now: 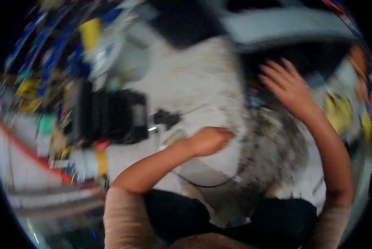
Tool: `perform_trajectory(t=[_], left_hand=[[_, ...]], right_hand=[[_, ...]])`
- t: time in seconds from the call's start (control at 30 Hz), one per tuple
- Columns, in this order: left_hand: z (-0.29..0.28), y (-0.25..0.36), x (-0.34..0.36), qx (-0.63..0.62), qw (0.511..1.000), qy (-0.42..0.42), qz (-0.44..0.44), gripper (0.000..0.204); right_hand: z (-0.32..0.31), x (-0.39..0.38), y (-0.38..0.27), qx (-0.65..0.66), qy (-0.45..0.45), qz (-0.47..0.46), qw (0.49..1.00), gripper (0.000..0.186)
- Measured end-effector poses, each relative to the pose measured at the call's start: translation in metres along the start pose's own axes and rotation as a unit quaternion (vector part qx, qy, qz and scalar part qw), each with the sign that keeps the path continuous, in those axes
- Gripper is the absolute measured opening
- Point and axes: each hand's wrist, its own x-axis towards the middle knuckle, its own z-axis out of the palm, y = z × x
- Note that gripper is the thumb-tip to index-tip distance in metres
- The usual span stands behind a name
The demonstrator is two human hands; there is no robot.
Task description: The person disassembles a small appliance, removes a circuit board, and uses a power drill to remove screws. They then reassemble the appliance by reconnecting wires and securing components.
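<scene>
The picture is smeared by motion. My left hand [213, 141] is closed over the pale floor, fingers curled; whatever it may hold is hidden. Up and to the right, my right hand [289, 88] is open with its fingers spread, in front of a dark opening under a large light grey rounded body [289, 25]. A dark, mottled grey-brown patch [273, 153], perhaps dirt or a soiled cloth, lies between my hands and my knees. A thin dark cable [211, 185] curves across the floor below my left hand.
A black ribbed box [111, 117] stands at left, with a small black object [166, 119] beside it. Behind are a whitish tub [130, 60] and a yellow object [90, 35]. A white container with a yellow band [102, 162] sits lower left. Yellow material [338, 112] lies right.
</scene>
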Motion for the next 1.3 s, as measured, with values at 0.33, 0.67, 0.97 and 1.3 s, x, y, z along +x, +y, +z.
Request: perform_trajectory(t=[0.33, 0.67, 0.97, 1.3], left_hand=[[-0.096, -0.053, -0.146, 0.051, 0.942, 0.278, -0.18, 0.026], [-0.217, -0.166, -0.381, 0.177, 0.514, 0.744, -0.388, 0.03], [-0.248, -0.263, -0.499, 0.146, 0.423, 0.655, -0.609, 0.089], [-0.269, -0.252, -0.487, 0.125, 0.495, 0.638, -0.576, 0.053]], right_hand=[[0.007, -0.008, -0.001, -0.032, -0.072, 0.061, 0.995, 0.038], [-0.003, -0.041, 0.035, -0.091, -0.112, 0.027, 0.989, 0.058], [-0.023, -0.016, 0.014, -0.109, -0.189, 0.042, 0.975, 0.056], [-0.019, 0.0, -0.007, -0.108, -0.171, 0.047, 0.978, 0.048]])
